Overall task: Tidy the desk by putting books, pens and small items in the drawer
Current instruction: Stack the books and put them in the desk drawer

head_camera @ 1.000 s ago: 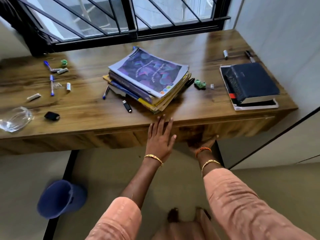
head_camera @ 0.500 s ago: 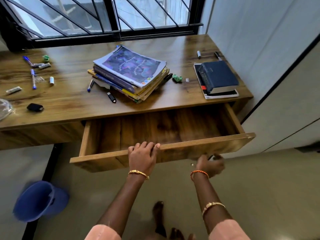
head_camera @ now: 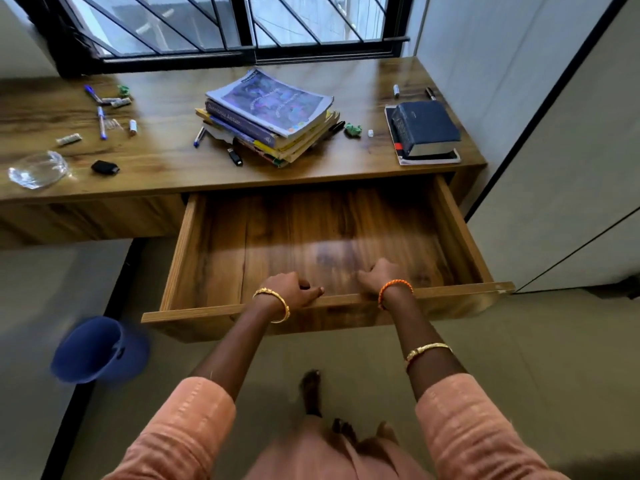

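gripping: left hand (head_camera: 292, 289) and right hand (head_camera: 382, 277) are both curled over the front edge of the drawer (head_camera: 214, 308), fingers hooked down inside it, holding nothing else.
drawer: pulled far out toward the person, its wooden floor bare in front of both hands.
books: the stack of books (head_camera: 268, 116) sits on the desk (head_camera: 162, 157) straight beyond the hands; the dark book (head_camera: 424, 128) lies on a thinner one, beyond and to the right of the right hand.
pens and bits: blue pens (head_camera: 101, 123) and small scraps lie far beyond and left of the left hand; a usb stick (head_camera: 235, 156) rests just by the near side of the stack.
risk, drawer: it looks close to full travel, so i'd guess a further tug could tip it or pull it off its runners.
risk, stack: the books are fanned unevenly, so lifting them in one go might let the lower ones slide out.
risk, small things: loose pieces near the edge could roll off onto the floor if swept carelessly.
risk, bin: the blue bin (head_camera: 100, 351) stands on the floor below and left of the left hand, near the feet.
hidden: fingertips are down behind the drawer front; the drawer's runners are out of sight.
hard to make out: the drawer floor near the hands is smeared by blur; i can't read the green crumpled bits (head_camera: 353, 129) or the clear thing (head_camera: 38, 169) far left.
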